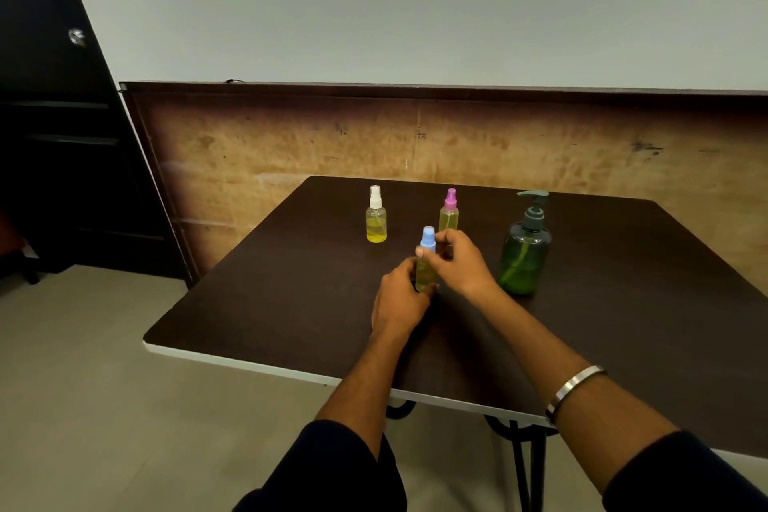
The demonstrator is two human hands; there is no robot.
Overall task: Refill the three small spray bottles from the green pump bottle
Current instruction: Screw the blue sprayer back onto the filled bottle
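A small spray bottle with a blue cap (427,239) stands on the dark table (291,303), holding yellow liquid. My left hand (401,299) grips its body from the left. My right hand (459,262) pinches it just under the blue cap. Behind it stand a white-capped spray bottle (376,216) and a pink-capped spray bottle (449,212), both with yellow liquid. The green pump bottle (524,254) stands upright to the right of my right hand, untouched.
The table's white front edge (249,364) runs diagonally near me. A brown wooden panel (291,145) backs the table. A dark cabinet (54,137) stands at the left, over grey floor.
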